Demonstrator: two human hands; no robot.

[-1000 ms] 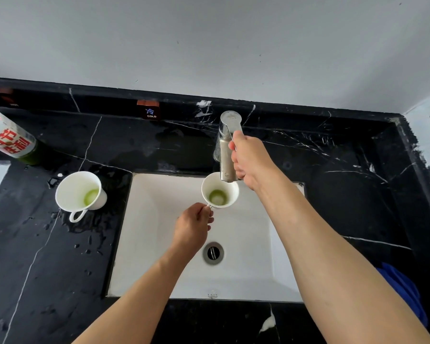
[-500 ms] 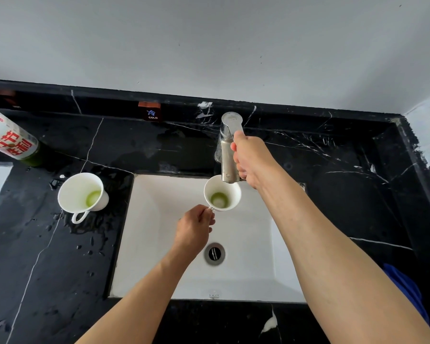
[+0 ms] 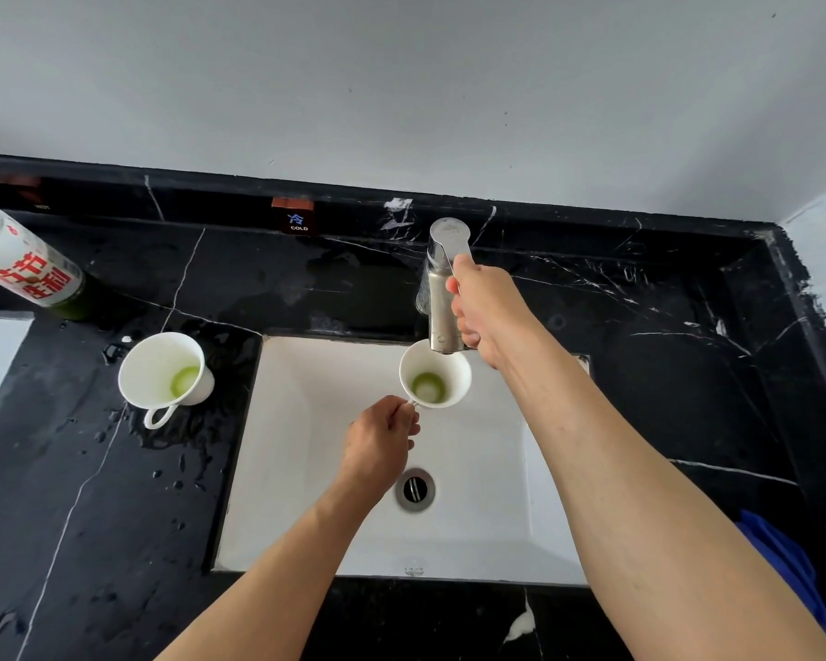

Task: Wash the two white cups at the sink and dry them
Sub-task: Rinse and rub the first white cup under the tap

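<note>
We pinch one cup (image 3: 434,380) by its handle in our left hand (image 3: 381,443), rim right under the spout, over the sink (image 3: 306,469). Our right hand (image 3: 485,310) grips the faucet (image 3: 444,288) to start flow. Second cup (image 3: 163,369) parked on the counter (image 3: 68,493) at 9 o'clock, green residue in both.

We see little change; the cup (image 3: 434,376) held by the left hand (image 3: 381,441) has shifted slightly rightward under the faucet spout (image 3: 444,322); its green residue now shows a pale centre.

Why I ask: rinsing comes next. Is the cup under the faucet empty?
No. The cup held by the left hand is upright with green liquid pooled at its bottom.
</note>
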